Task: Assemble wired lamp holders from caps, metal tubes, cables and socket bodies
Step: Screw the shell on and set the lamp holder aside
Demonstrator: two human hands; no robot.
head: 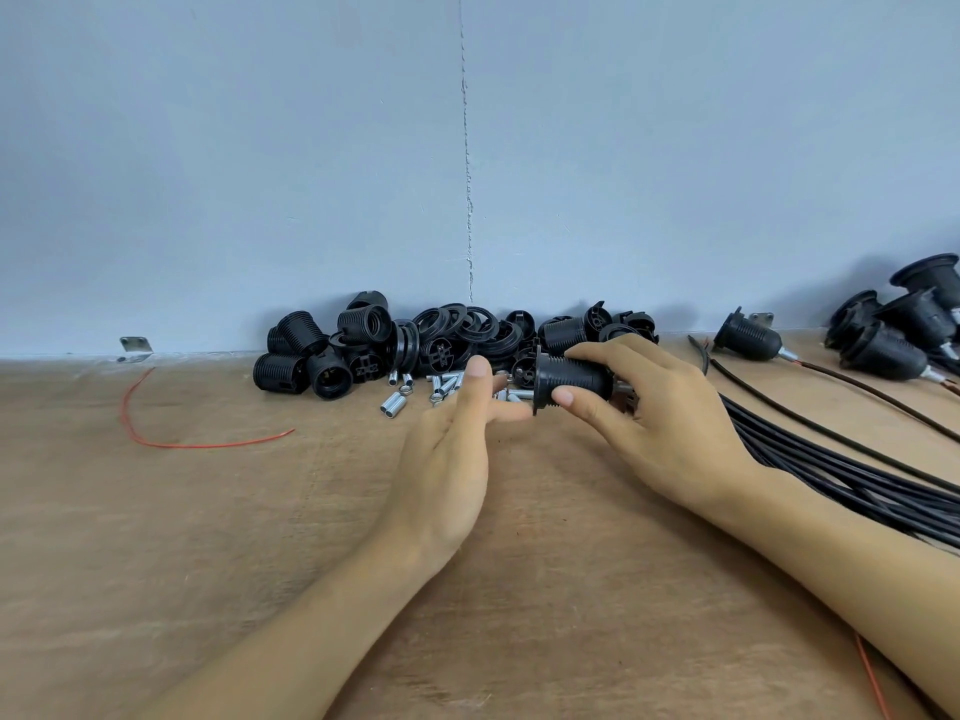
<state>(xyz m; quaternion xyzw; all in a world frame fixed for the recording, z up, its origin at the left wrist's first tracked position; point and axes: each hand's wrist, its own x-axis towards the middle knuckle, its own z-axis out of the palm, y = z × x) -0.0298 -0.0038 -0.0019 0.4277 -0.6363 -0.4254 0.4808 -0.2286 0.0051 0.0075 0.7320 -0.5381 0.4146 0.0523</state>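
1. At the middle of the wooden table (208, 537), just in front of the pile of loose parts (363, 350) along the wall, the right hand (670, 428) holds a black socket body (576, 376) on its side, flange toward the left. The thumb is underneath and the other fingers curl over the threaded barrel
2. The left hand (447, 459) stands edge-on beside the flange, fingers straight and pressed together, gripping nothing. Whether a fingertip touches the flange rim I cannot tell
3. The step in hand looks like closing up this holder, seating or tightening the body against the cap end hidden under the right palm. Something metallic shows at the barrel's far end, probably the tube, but too much is covered to be sure
4. To do it well, I would let the right hand steady the cap end while the left takes the flange by its rim and turns. The two parts should sit on one line before any force goes in, since plastic thread crosses easily. Snug should be enough
5. The black cables (831, 459) lie in a bundle under the right wrist. If one already runs into this holder, which is not visible, the body should turn and not the cable, so the wires inside do not twist
6. The metal tubes (441, 384) lie scattered just behind the left fingers, so that hand should move in without sweeping them
7. Finished holders (748, 337) lie to the right near the wall, a likely place for this one
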